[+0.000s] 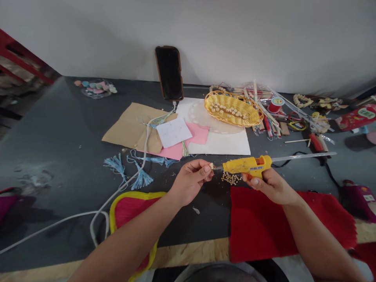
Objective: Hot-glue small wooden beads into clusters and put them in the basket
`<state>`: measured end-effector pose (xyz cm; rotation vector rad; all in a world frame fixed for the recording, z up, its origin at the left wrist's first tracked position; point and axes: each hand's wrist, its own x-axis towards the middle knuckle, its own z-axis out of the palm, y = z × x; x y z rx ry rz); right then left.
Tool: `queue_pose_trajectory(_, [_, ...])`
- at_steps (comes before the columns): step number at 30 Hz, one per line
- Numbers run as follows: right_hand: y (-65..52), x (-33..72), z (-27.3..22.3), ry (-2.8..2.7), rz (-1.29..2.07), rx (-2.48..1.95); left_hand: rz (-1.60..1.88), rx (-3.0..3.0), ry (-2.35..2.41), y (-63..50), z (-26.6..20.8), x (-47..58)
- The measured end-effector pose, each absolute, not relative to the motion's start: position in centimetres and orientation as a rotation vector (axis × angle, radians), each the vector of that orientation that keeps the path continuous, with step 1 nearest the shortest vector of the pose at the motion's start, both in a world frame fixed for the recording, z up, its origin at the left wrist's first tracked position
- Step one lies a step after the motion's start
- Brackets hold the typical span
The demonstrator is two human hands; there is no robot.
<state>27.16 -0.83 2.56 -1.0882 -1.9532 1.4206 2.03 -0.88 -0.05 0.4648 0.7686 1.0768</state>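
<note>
Between the thumb and fingers of my left hand [195, 178] is a small cream-coloured bead-like piece [211, 166]; its exact kind is too small to make out. My right hand [272, 186] grips the handle of a yellow glue gun [246, 166], fingers at its orange trigger. The gun's nozzle points left and is right at the small piece; whether they touch I cannot tell. A long clear glue stick [305, 156] sticks out of the gun's back. Under the gun lies a heap of small tan beads [231, 178] on the dark table.
A yellow wicker basket [248, 113] holds rows of small pale pieces. Blue tassels [141, 178], a white cable [145, 152] and brown paper [123, 127] lie left. A phone [169, 72] leans on the wall. Red cloth [258, 227] lies under my right forearm; scissors [296, 123] are farther right.
</note>
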Motion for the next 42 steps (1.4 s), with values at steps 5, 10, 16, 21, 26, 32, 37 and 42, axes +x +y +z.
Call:
queue_pose_trajectory(5, [-0.8,27.1,2.6,-1.956,1.428,-1.086,1.079,0.463,0.769,-0.9,-0.1,2.0])
queue_pose_trajectory(10, [-1.0,27.3,2.2,-1.922,1.472,-1.090,1.085,0.459,0.748,-0.9,0.0,2.0])
queue_pose_trajectory(16, [-0.3,28.4,2.1,-1.742,1.529,-1.135,1.117,0.415,0.723,-0.6,0.5,2.0])
queue_pose_trajectory(21, [1.4,28.7,1.6,-1.255,1.433,-1.327,1.109,0.431,0.693,-0.7,0.6,2.0])
queue_pose_trajectory(26, [3.3,27.8,1.4,-1.116,1.462,-1.437,1.024,0.514,0.655,-1.0,0.4,2.1])
queue_pose_trajectory(32, [5.4,27.3,1.3,-1.322,1.327,-1.473,1.005,0.568,0.643,-1.2,0.3,2.0])
queue_pose_trajectory(37, [4.7,28.2,1.6,-1.776,0.782,-1.704,1.004,0.560,0.656,-1.1,0.2,2.0])
queue_pose_trajectory(42, [1.6,26.8,2.9,-2.029,0.346,-1.656,0.998,0.558,0.673,-1.1,0.2,2.0])
